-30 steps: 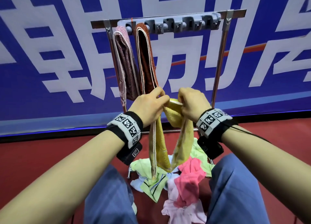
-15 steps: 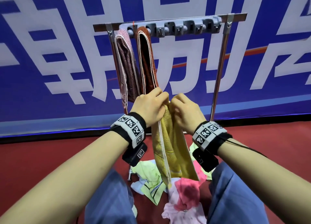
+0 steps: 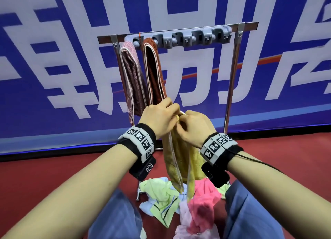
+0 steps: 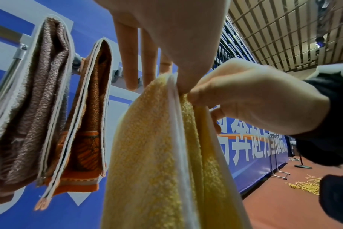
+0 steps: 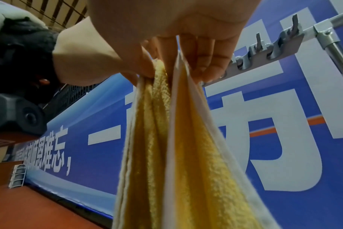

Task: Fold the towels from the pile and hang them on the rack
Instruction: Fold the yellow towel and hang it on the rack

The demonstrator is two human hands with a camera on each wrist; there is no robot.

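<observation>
A yellow towel (image 3: 180,154) with a pale border hangs folded in front of the rack (image 3: 231,81). My left hand (image 3: 161,116) pinches its top edge between thumb and forefinger, the other fingers straight. My right hand (image 3: 193,127) pinches the same top edge right beside it, with fingers between the folded layers (image 5: 178,80). The yellow towel (image 4: 153,155) hangs straight down over the pile (image 3: 179,203). A brownish-pink towel (image 3: 131,77) and an orange-brown towel (image 3: 155,73) hang folded at the rack's left end.
A grey strip of hooks (image 3: 193,38) runs along the rack's top bar, bare to the right of the two towels. Green, pink and pale towels lie heaped on the red floor between my knees (image 3: 116,217). A blue banner wall (image 3: 53,59) stands behind.
My hands have come together, bringing the two ends of the yellow towel's top edge into one fold. The towel now hangs narrower and doubled.
</observation>
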